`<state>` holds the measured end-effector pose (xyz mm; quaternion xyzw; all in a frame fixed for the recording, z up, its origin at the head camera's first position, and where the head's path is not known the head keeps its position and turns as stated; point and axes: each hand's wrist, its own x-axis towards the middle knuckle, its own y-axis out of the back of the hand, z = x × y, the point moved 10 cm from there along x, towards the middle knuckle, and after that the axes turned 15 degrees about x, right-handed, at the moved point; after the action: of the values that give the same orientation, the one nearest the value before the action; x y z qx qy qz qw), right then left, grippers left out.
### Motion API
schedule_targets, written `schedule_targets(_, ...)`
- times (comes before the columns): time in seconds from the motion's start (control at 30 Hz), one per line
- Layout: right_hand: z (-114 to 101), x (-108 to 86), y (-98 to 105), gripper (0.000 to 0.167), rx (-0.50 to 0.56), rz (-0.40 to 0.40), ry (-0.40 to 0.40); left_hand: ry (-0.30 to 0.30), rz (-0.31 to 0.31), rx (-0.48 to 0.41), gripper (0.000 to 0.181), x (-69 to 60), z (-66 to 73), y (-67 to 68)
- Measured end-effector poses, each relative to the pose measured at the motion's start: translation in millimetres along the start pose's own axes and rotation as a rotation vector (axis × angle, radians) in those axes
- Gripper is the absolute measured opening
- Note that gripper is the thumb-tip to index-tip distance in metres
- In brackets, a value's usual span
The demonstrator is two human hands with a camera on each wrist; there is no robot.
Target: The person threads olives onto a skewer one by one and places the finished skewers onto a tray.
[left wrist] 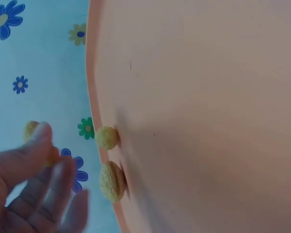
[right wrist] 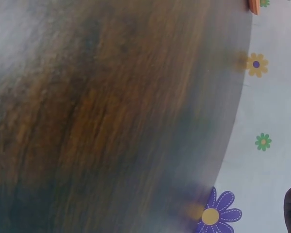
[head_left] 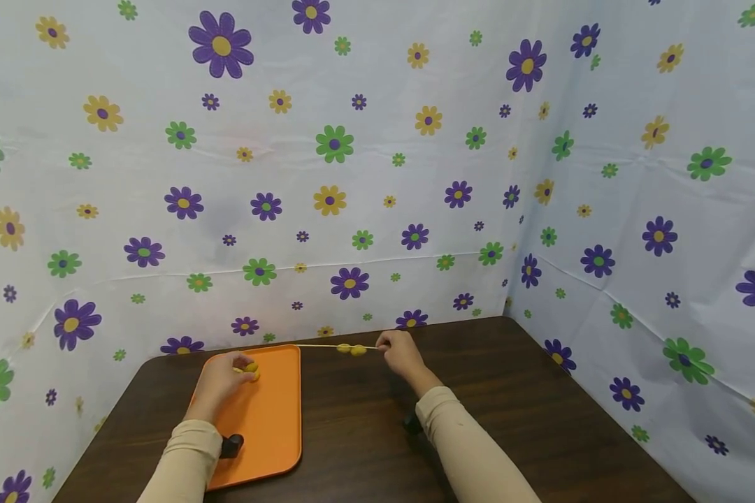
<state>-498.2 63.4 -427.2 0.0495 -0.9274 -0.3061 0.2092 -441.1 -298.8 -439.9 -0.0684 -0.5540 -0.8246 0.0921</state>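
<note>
In the head view my left hand is above the far left part of the orange tray, pinching a small yellow walnut-like bead. The left wrist view shows the left hand with yellow bits between thumb and fingers. Close by, a round yellow bead and a wrinkled oval bead sit against the tray's rim. My right hand pinches the end of a thin yellow string, stretched toward the tray. Two yellow beads are on it. Whether it reaches the left hand is hidden.
A dark wooden table bears the tray on its left side. White flowered cloth stands behind and to the right of the table. Black wrist mounts hang under both forearms.
</note>
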Motion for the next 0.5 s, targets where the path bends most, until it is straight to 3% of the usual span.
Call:
schedule_targets(0.3, -2, -0.1, 1, 0.014, -0.006, -0.008, 0.019, -0.083, 0.035, -0.132, 0.022, 3.0, 29.6, -6.6)
schedule_targets(0.5, -3, -0.3, 3, 0.017, -0.009, -0.015, 0.008, -0.068, 0.014, -0.244, 0.021, 5.7, 43.6, -14.9)
